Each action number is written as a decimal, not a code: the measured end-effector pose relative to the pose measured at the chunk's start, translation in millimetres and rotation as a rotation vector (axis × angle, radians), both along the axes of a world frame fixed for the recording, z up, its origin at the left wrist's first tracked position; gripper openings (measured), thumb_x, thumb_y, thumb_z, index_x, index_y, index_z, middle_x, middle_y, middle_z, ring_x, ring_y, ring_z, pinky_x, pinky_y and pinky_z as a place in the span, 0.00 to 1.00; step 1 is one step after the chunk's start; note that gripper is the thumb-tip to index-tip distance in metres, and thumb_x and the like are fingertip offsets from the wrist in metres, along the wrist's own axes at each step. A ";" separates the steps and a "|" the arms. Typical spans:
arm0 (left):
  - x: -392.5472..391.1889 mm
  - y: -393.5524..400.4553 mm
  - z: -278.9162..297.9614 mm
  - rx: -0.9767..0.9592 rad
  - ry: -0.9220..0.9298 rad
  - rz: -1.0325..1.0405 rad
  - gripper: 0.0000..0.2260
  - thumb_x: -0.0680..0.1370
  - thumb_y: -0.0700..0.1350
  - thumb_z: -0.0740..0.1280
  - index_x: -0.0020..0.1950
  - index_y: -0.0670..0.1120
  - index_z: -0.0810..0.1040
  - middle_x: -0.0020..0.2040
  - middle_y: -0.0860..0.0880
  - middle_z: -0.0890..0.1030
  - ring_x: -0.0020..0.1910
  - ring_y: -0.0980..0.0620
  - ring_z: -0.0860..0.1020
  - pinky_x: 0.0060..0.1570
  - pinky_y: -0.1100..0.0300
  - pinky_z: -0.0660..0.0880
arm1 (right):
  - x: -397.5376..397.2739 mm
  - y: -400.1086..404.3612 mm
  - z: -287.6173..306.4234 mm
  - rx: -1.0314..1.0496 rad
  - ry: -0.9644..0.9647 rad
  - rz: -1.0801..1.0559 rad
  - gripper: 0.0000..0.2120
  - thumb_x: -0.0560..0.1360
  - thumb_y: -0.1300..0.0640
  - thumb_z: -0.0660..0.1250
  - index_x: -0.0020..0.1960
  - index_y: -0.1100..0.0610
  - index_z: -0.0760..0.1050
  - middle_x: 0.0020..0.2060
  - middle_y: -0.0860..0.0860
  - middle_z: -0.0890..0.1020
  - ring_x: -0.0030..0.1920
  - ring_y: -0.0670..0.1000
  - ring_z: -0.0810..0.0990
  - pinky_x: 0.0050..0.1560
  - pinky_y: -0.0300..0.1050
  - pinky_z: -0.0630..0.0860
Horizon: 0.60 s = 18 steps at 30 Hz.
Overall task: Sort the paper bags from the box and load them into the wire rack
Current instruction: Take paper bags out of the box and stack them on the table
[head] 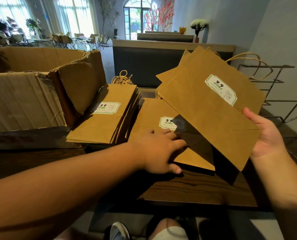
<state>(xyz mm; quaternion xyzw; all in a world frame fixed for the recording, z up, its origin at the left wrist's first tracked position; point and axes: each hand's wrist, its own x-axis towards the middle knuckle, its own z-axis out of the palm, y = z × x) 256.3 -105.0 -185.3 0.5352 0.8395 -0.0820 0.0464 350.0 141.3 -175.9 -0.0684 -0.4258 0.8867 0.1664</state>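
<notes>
My right hand [264, 135] grips a small bundle of flat brown paper bags [208, 104] by the lower right edge, tilted in the air with the "9.9" label up and twine handles pointing at the wire rack [281, 101]. My left hand [160, 151] lies on a flat bag [154, 115] on the table, fingers over it and thumb at its near edge. A taller stack of labelled bags [108, 116] leans beside the open cardboard box [28, 94] at left.
The dark wooden table [196, 191] ends near my knees. A dark booth back [144, 63] stands behind the table. The black wire rack sits against the right wall. Chairs, plants and windows fill the far room.
</notes>
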 end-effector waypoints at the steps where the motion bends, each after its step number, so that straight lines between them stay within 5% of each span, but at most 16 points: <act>1: -2.8 -1.9 -6.6 0.009 0.006 0.000 0.34 0.79 0.66 0.60 0.81 0.57 0.51 0.81 0.47 0.57 0.81 0.43 0.51 0.76 0.35 0.54 | -0.4 -0.2 0.2 -0.005 -0.006 -0.002 0.24 0.75 0.53 0.63 0.71 0.54 0.72 0.48 0.52 0.87 0.43 0.52 0.87 0.35 0.50 0.83; 3: -6.5 -4.6 -16.7 0.071 0.029 -0.012 0.30 0.82 0.64 0.56 0.81 0.60 0.50 0.82 0.47 0.54 0.81 0.43 0.50 0.76 0.34 0.53 | -0.1 1.4 -1.3 -0.021 -0.011 -0.004 0.23 0.76 0.54 0.66 0.71 0.54 0.72 0.48 0.52 0.87 0.44 0.52 0.87 0.35 0.50 0.83; 6: -4.4 -5.8 -22.9 0.162 0.031 0.018 0.25 0.84 0.60 0.51 0.80 0.62 0.50 0.82 0.46 0.56 0.81 0.44 0.50 0.75 0.34 0.53 | -1.9 5.4 -5.8 0.002 -0.005 0.035 0.49 0.52 0.55 0.84 0.72 0.54 0.72 0.53 0.53 0.86 0.48 0.54 0.87 0.38 0.53 0.84; 8: -3.7 -6.3 -25.5 0.247 0.024 0.061 0.26 0.84 0.56 0.56 0.79 0.64 0.48 0.81 0.45 0.57 0.81 0.43 0.51 0.75 0.33 0.53 | -3.0 6.4 -8.7 0.024 0.003 0.049 0.59 0.43 0.54 0.88 0.73 0.54 0.71 0.56 0.53 0.85 0.50 0.54 0.87 0.39 0.53 0.84; 14: -8.7 -0.8 -24.1 0.177 0.055 0.128 0.31 0.82 0.55 0.63 0.79 0.63 0.50 0.82 0.44 0.52 0.80 0.37 0.45 0.73 0.27 0.49 | -2.5 5.5 -13.6 0.004 -0.003 0.089 0.60 0.44 0.53 0.88 0.74 0.54 0.70 0.57 0.53 0.84 0.50 0.54 0.86 0.40 0.53 0.84; 18: -4.7 -3.3 -23.0 0.301 -0.061 0.229 0.23 0.81 0.53 0.61 0.76 0.52 0.66 0.78 0.48 0.62 0.78 0.41 0.57 0.75 0.35 0.54 | -0.3 4.8 -15.5 0.020 -0.020 0.106 0.55 0.49 0.54 0.85 0.74 0.54 0.70 0.57 0.53 0.85 0.50 0.54 0.86 0.40 0.54 0.84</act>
